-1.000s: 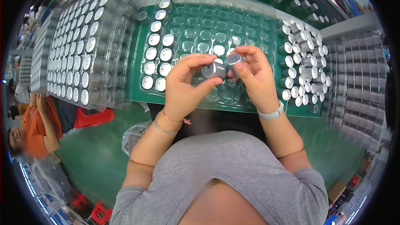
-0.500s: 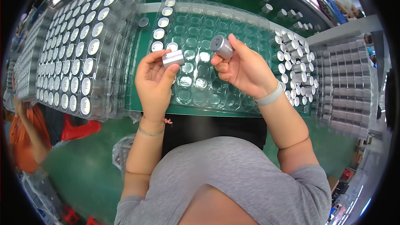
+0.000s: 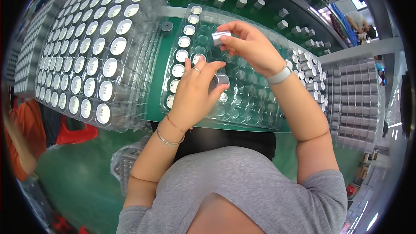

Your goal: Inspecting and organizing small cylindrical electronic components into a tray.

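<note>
My left hand (image 3: 197, 91) is palm down over the clear plastic tray (image 3: 242, 112). Its thumb and fingers are around a short grey cylinder (image 3: 222, 79), low over the tray's pockets; whether the cylinder rests in one is hidden. Farther back and to the right, my right hand (image 3: 253, 45) pinches another silver-grey cylinder (image 3: 220, 38) by its side, raised above the tray and tilted. White-topped cylinders (image 3: 182, 55) fill the tray's leftmost row, and one more white top (image 3: 199, 59) shows just beyond my left fingers.
Stacked trays of white-topped cylinders (image 3: 117, 45) stand at left. One grey cylinder (image 3: 167, 27) stands behind the tray. Loose cylinders (image 3: 310, 71) crowd the right side; others (image 3: 219, 1) stand on the far green surface. More stacked trays (image 3: 353, 95) are at far right. A person in orange (image 3: 26, 134) is at left.
My left hand has turned palm down and moved right and nearer, over the tray with its cylinder. My right hand has turned its cylinder sideways and shifted slightly farther away. The view has shifted too.
</note>
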Motion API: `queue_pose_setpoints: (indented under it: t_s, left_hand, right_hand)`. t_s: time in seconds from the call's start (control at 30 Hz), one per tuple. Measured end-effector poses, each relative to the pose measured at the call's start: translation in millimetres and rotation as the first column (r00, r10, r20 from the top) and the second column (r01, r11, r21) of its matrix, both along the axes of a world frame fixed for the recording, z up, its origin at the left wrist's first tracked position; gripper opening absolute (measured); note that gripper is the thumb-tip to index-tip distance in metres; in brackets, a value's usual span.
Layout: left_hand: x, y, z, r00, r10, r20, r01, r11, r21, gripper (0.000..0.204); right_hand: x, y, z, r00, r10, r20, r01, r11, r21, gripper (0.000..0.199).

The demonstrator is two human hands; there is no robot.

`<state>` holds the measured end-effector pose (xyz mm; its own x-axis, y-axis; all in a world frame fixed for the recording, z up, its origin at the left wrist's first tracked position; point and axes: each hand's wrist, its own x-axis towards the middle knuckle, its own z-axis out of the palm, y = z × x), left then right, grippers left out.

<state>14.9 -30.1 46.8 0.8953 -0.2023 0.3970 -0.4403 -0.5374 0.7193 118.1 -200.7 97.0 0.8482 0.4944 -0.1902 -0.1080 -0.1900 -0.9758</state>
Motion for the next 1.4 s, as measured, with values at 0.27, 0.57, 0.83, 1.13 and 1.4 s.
queue_pose_setpoints:
  t_s: [0.27,0.57,0.83,1.13,1.4]
  left_hand:
    - [-1,-2,-6,0.999,-0.024,0.038,0.021,0.996,0.091,0.056]
    - [0,2,-13,1.000,-0.004,0.015,0.005,0.997,-0.076,0.059]
    - [-1,1,-12,1.000,-0.001,0.004,0.001,0.999,-0.048,0.060]
    - [-3,1,-6,0.999,-0.019,-0.051,0.006,0.971,-0.239,0.062]
    - [0,4,-22,0.995,0.103,0.015,-0.057,0.666,-0.744,0.072]
  right_hand:
    - [29,21,-15,0.777,0.321,0.542,-0.079,0.903,-0.423,0.037]
    - [39,28,-16,0.564,0.540,0.625,-0.228,0.829,-0.511,0.047]
    - [33,26,-20,0.657,0.515,0.551,-0.304,0.849,-0.433,0.038]
    - [37,12,-16,0.468,0.540,0.700,-0.269,0.841,-0.469,0.062]
    - [23,6,-19,0.316,0.782,0.537,-0.105,0.592,-0.799,0.073]
